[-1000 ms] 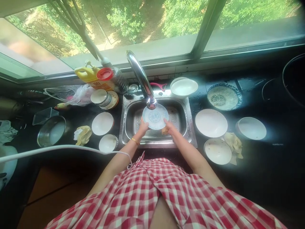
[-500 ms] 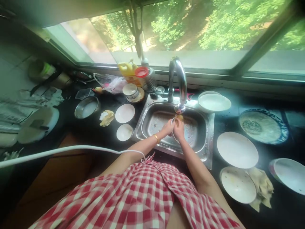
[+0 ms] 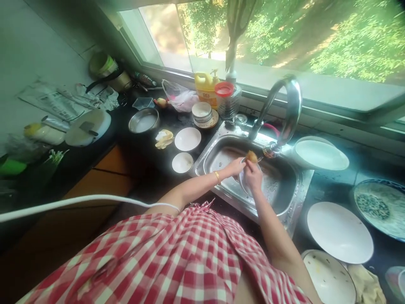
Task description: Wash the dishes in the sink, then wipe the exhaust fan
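Observation:
Over the steel sink (image 3: 211, 153), my left hand (image 3: 236, 167) is closed on the rim of a pale bowl (image 3: 244, 183), which is tilted on edge and partly hidden by my hands. My right hand (image 3: 254, 176) lies across the bowl and pinches a yellowish-brown sponge (image 3: 252, 156) against its upper rim. The chrome faucet (image 3: 292, 109) arches just beyond my hands, its spout end close to the sponge. I cannot make out whether water is running.
Left of the sink are a white plate (image 3: 187, 139), a small bowl (image 3: 182, 163), stacked bowls (image 3: 202, 110), a metal basin (image 3: 144, 121) and a yellow jug (image 3: 205, 86). To the right lie a large white plate (image 3: 340, 232), a blue-rimmed plate (image 3: 379, 207) and a cloth (image 3: 365, 283).
The view has swung left, so the sink appears farther right. My right hand has shifted over the bowl with the sponge at its far rim; the bowl shows more of its face.

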A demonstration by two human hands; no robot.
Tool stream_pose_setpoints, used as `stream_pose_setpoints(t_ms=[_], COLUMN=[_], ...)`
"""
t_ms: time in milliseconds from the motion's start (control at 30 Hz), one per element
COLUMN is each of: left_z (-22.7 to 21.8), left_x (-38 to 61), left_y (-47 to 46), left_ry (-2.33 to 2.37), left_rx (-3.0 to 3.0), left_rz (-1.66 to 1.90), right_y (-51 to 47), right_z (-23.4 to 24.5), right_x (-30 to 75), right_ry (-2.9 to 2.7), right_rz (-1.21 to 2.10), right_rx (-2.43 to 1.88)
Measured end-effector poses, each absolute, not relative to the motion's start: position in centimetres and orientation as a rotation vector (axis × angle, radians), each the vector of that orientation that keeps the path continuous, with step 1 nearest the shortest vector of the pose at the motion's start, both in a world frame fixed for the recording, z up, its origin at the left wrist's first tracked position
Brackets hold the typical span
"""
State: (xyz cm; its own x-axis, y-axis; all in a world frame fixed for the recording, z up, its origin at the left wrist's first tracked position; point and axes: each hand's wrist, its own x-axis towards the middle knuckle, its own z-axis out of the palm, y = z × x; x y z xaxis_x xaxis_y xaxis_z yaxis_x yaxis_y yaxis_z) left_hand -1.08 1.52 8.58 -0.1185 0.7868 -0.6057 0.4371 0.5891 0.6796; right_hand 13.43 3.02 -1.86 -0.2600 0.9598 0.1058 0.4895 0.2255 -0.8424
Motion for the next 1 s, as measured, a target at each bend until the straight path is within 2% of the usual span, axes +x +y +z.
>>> stream_pose_setpoints(t_ms=[100,200,333,400,500,567,633,767,1000], left_z=[9.3,11.2,14.6,15.9,16.9,16.8,16.2,14.3,8.5], left_x=[-2.5,-4.4,-6.8,-8.9,-14.1,-18.2,-21.8,-26.1,-29.1], left_y=[0.7,-0.2,-0.8,-1.2,-3.2,-6.0,-9.8,-17.7,-22.0], left_ry=[1.795,1.895,1.932,1.974,2.105,2.155,2.185,2.150,2.114], left_rx=[1.017,1.360,1.688,1.650,1.268,0.857,0.336,-0.416,-0.647], left_rz=[0.420,0.404,0.339,0.477,0.922,1.262,1.458,1.610,1.611], right_y=[1.3,0.0,-0.3,-0.7,-1.9,-3.0,-3.8,-4.5,-4.9], right_z=[-0.7,-1.2,-2.8,-3.6,-4.6,-5.3,-5.8,-5.9,-4.9], right_x=[12.9,15.7,19.3,20.0,20.5,20.9,21.4,22.0,21.6], right_ry=[-2.057,-2.340,-2.385,-2.262,-2.133,-2.053,-1.962,-1.818,-1.788], right_rz=[1.100,1.205,0.991,0.888,0.916,0.972,1.010,1.012,0.929], right_rx=[-1.048,-0.839,-1.072,-1.256,-1.402,-1.477,-1.537,-1.622,-1.715])
